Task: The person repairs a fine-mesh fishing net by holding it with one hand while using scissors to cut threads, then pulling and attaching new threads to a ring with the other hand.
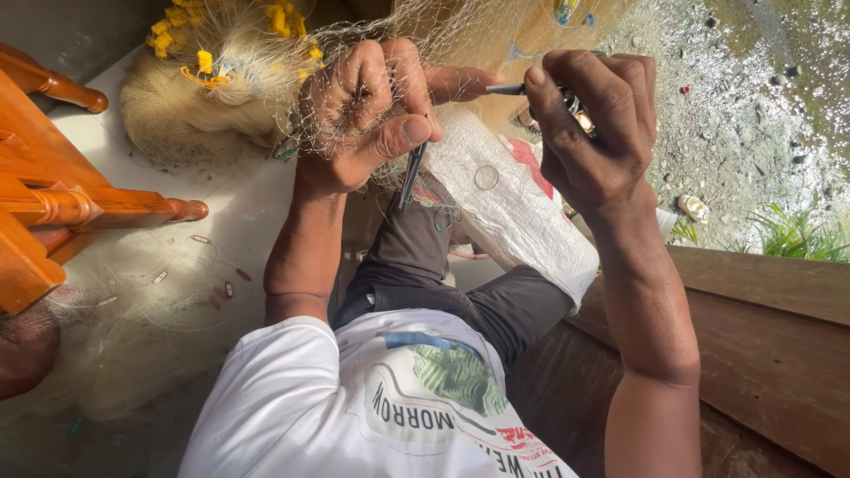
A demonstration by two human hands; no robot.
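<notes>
My left hand [367,111] is closed on a bunch of fine, pale fishing net [310,53] and pins a thin dark netting needle [410,177] under the thumb. My right hand [593,124] is closed around a small dark tool with a metal tip [505,88] that points toward the left hand's fingers. Both hands are raised over my lap, a few centimetres apart. The net runs up and left to a heap with yellow floats [212,62].
A white woven sack [513,204] lies across my dark trousers. An orange wooden chair [53,195] stands at the left. More net [150,301] spreads over the pale floor. Brown wooden boards [761,319] edge the right; gravel and grass lie beyond.
</notes>
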